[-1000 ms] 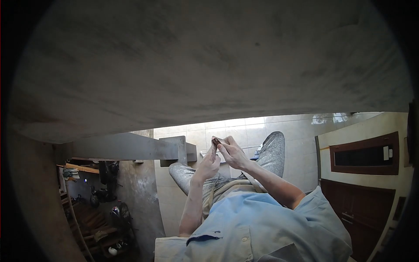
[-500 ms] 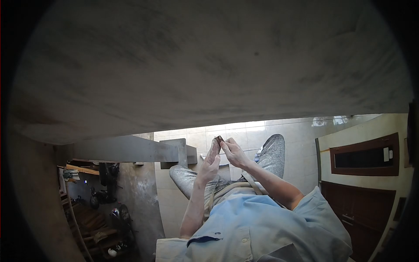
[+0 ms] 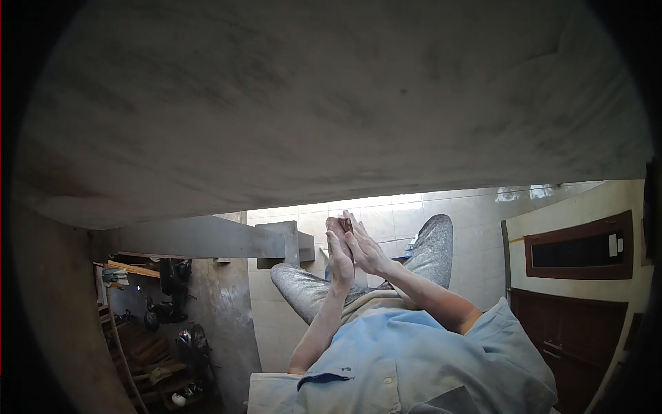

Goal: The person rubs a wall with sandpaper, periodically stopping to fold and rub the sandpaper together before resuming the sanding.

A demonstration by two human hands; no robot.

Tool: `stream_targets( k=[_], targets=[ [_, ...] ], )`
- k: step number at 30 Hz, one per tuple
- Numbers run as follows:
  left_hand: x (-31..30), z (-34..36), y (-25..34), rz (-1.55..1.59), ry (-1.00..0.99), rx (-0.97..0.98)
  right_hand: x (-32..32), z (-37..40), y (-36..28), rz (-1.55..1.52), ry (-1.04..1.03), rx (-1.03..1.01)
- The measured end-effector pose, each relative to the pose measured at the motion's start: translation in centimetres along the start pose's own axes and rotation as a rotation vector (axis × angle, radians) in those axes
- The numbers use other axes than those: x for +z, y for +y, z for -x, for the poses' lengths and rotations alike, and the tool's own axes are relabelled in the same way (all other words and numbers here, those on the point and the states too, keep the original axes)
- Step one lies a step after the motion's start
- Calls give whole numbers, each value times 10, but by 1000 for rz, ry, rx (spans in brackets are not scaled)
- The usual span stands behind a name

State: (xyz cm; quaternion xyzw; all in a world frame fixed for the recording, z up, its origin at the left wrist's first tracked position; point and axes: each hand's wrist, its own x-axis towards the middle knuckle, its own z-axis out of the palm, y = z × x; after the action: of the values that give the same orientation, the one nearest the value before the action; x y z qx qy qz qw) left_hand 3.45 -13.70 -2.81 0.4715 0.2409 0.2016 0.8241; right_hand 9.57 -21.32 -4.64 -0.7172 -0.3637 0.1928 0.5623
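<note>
Above my lap, a long reddish-brown piece (image 3: pixel 334 224) with a rounded end stands tilted between my hands; its exact kind does not show. My left hand (image 3: pixel 340 263) is closed around its lower part, thumb up along the near side. My right hand (image 3: pixel 367 252) lies along its right side with the fingers stretched out and pointing away from me. A narrow dark strip (image 3: pixel 347 225) shows between the brown piece and the right fingers. The lower part of the piece is hidden by the left palm.
A broad grey surface (image 3: pixel 331 103) fills the upper view, with a grey beam (image 3: pixel 186 237) beneath it at left. Pale floor tiles (image 3: pixel 472 255) lie below. Motorbikes (image 3: pixel 193 341) stand at lower left. A brown door (image 3: pixel 565 338) is at right.
My right hand has gone from pinching the dark end of the piece to lying along its side with straight fingers. My left hand has shifted slightly right and its thumb has moved up.
</note>
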Motion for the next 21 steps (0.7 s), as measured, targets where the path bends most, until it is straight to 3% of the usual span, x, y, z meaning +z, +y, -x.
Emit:
stream_targets(
  k=[1, 2, 5, 9, 12, 13, 17, 20, 21],
  targets=[
    [0, 2, -3, -89, 31, -46, -3, -3, -8, 79, -49, 110],
    [0, 2, -3, -180, 58, -87, 0, 0, -14, 114, -86, 58],
    [1, -1, 6, 359, -199, -91, 0, 6, -25, 224, -187, -69],
    [11, 0, 8, 221, -108, -76, -6, -9, -18, 181, -156, 175],
    [-10, -1, 0, 523, -214, -185, 0, 10, -33, 261, -217, -84],
    [-8, 1, 6, 462, -264, -156, 2, 10, -28, 199, -192, -103],
    [10, 4, 9, 361, -107, -139, -6, -6, -15, 251, -114, 131],
    [3, 0, 23, 736, -53, -356, 0, 15, -38, 417, -234, -131],
    [4, 1, 26, 734, -44, -361, 1, 16, -34, 395, -215, -171]
  ],
)
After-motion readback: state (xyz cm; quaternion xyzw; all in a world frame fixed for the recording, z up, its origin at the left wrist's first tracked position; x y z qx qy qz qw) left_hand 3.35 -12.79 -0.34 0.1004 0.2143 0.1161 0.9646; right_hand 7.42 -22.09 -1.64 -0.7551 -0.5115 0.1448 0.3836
